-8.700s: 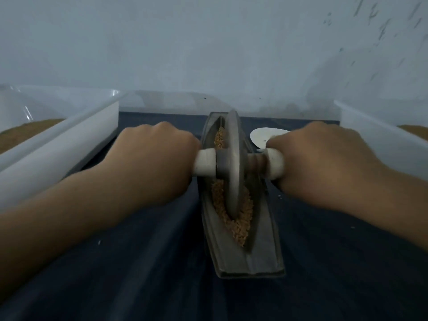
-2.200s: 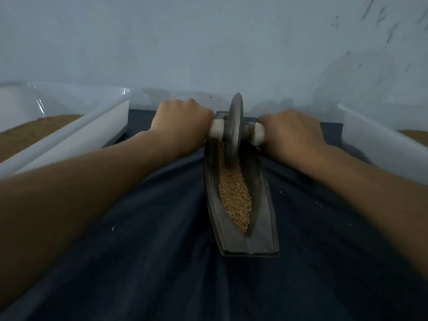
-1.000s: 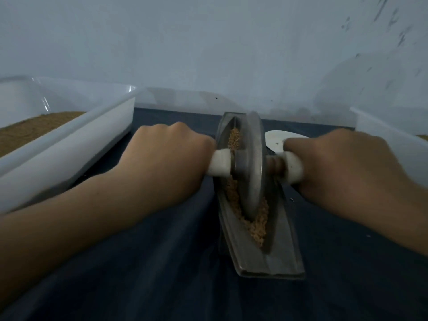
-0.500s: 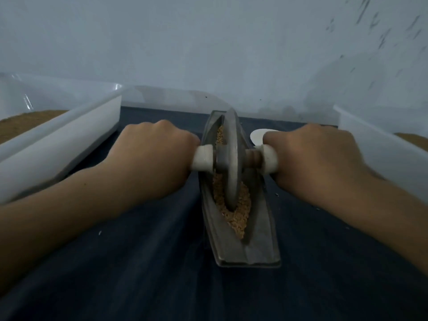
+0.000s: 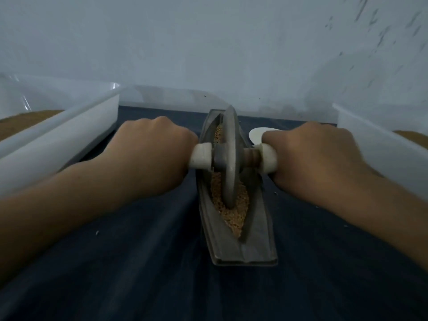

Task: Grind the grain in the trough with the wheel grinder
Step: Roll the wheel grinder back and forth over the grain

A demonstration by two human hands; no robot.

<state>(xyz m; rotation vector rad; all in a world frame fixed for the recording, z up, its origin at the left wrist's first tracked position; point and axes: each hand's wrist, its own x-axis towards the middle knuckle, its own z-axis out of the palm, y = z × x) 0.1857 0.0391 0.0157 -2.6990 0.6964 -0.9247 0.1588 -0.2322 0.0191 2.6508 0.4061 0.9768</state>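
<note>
A grey boat-shaped trough [image 5: 257,239] lies lengthwise on the dark cloth in front of me. Tan grain [image 5: 234,216] fills its groove. The grey wheel grinder [image 5: 229,156] stands upright in the groove, about midway along the trough, its lower edge sunk in the grain. My left hand [image 5: 150,154] grips the white left handle [image 5: 201,158]. My right hand [image 5: 315,158] grips the white right handle [image 5: 268,158]. Both fists hide most of each handle.
A white bin [image 5: 69,126] holding brown grain stands at the left. Another white bin [image 5: 379,144] stands at the right. A small white dish [image 5: 257,134] peeks out behind my right hand. A pale wall rises close behind the trough.
Over the last second the wheel stays near the trough's middle, with only a small shift. About two seconds ago it was at the far end and has rolled back toward me.
</note>
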